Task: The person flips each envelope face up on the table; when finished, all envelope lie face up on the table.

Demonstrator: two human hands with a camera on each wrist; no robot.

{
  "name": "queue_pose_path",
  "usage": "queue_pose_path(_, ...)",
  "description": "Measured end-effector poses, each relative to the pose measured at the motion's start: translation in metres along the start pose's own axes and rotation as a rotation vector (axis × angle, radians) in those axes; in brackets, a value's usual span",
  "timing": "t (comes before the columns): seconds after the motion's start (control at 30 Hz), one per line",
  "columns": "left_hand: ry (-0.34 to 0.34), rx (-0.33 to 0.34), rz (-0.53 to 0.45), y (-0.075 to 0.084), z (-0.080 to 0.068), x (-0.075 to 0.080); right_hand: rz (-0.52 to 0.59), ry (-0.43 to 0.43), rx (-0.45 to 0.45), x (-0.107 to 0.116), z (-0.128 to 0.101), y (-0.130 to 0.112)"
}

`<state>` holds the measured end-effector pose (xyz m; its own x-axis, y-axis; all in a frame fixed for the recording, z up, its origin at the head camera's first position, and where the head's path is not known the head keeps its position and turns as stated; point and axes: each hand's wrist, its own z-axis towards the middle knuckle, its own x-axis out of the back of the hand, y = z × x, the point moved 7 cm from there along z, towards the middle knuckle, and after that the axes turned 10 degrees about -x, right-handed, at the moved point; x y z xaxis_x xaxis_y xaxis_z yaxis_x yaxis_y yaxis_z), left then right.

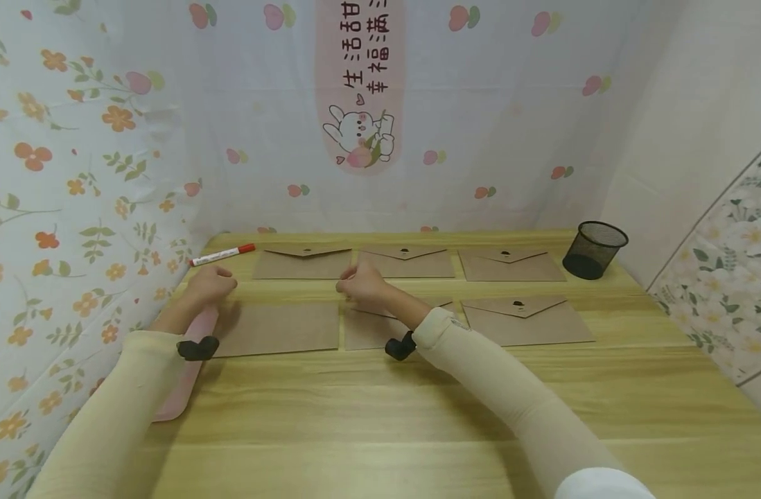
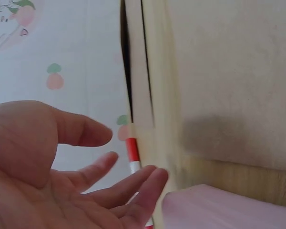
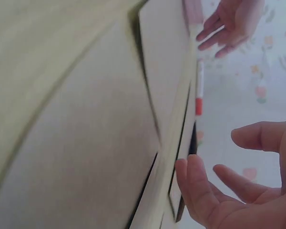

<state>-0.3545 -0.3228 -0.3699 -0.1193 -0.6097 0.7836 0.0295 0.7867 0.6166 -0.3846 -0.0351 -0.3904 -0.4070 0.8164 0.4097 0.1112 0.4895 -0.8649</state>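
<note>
Centrally, six brown kraft envelopes lie in two rows of three on the wooden table; the near-middle envelope serves as the landmark. Right hand hovers just beyond the landmark's far edge, over the gap between the rows, its forearm crossing the landmark's right part. In the right wrist view its fingers are relaxed and spread, gripping nothing, with an envelope edge just beside the fingertips. Left hand sits well to the left of the landmark, above the far-left corner of the near-left envelope. In the left wrist view its palm faces up with fingers loosely parted, holding nothing. A pink tray lies left of the landmark, under the left forearm. A red-capped white marker rests beyond the left hand, at the table's far-left corner. Behind the landmark are the far-left envelope and far-middle envelope. To the landmark's right lie the near-right envelope and far-right envelope, with a black mesh cup further right.
</note>
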Motion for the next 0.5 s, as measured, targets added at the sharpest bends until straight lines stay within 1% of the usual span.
queue_pose_path(0.13, -0.055, -0.012, -0.021, 0.005, 0.000, -0.001, 0.035, -0.058, -0.009, -0.007, -0.011, -0.003)
queue_pose_path(0.23, -0.084, -0.020, -0.041, 0.009, 0.000, -0.004, 0.021, -0.084, -0.020, -0.011, -0.019, -0.004)
queue_pose_path(0.33, -0.107, -0.034, -0.029, 0.014, -0.002, -0.007, 0.009, -0.114, -0.046, -0.016, -0.028, -0.005)
queue_pose_path(0.5, -0.153, -0.083, 0.015, 0.028, -0.009, -0.015, 0.007, -0.151, -0.090, -0.022, -0.034, -0.001)
